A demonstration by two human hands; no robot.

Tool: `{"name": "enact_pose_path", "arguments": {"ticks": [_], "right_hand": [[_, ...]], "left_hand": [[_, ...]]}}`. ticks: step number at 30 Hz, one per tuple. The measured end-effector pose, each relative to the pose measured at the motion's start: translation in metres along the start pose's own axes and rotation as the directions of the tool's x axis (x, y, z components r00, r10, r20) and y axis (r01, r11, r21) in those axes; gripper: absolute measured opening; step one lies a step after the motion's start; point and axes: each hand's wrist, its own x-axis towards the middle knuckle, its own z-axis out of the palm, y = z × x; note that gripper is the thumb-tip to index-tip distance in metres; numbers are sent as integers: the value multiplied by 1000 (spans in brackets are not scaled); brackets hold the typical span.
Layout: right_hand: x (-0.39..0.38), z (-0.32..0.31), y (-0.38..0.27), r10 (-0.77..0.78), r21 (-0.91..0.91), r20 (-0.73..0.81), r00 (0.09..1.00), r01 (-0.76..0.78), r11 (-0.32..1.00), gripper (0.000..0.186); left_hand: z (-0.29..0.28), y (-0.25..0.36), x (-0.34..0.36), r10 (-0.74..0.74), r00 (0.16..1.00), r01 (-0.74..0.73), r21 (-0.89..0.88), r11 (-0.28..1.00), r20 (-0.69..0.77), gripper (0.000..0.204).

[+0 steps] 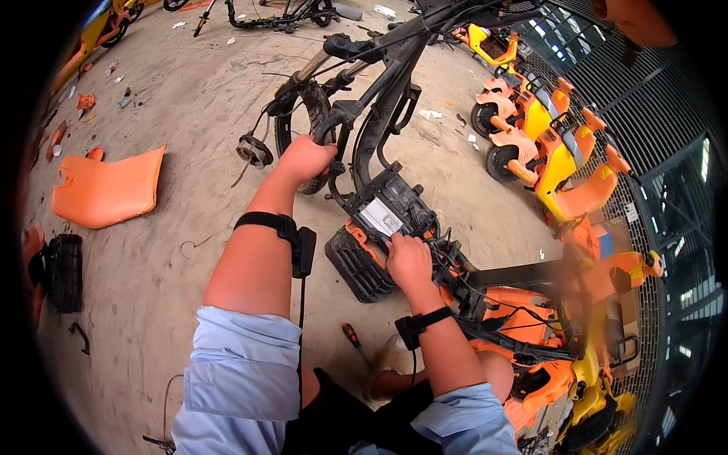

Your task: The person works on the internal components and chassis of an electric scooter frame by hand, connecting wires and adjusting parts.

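Note:
A stripped scooter frame (394, 98), black and dirty, stands before me with its front wheel (311, 114) at the far side. My left hand (307, 159) is closed round a black frame tube beside that wheel. My right hand (409, 262) has its fingers curled together at the near edge of a black box (409, 201) that carries a pale label (381, 217). Black cables run close by these fingers; what they grip, if anything, is hidden. A black ribbed footboard (360, 265) with an orange edge lies below the box.
On the floor between my feet is a red-and-black screwdriver (351, 334). An orange curved panel (110, 188) lies at left, near a black ribbed part (64, 273). Several orange and yellow scooters (565, 171) stand along the right. A wheel hub (254, 152) hangs left of the front wheel.

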Motion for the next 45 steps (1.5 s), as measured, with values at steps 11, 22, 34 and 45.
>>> {"name": "enact_pose_path", "arguments": {"ticks": [11, 22, 34, 45], "right_hand": [[24, 22, 50, -269, -55, 17, 963, 270, 961, 7], [22, 25, 48, -279, -177, 54, 959, 284, 942, 5], [9, 15, 26, -96, -171, 241, 966, 140, 975, 24], [-11, 18, -18, 217, -255, 293, 931, -143, 956, 29]], "left_hand": [[1, -9, 9, -7, 1000, 7, -39, 999, -9, 27], [3, -6, 5, 22, 999, -23, -34, 999, -36, 32], [1, -9, 8, -27, 1000, 27, -56, 998, -3, 31], [-6, 6, -6, -53, 997, 58, 97, 994, -52, 35]]}}
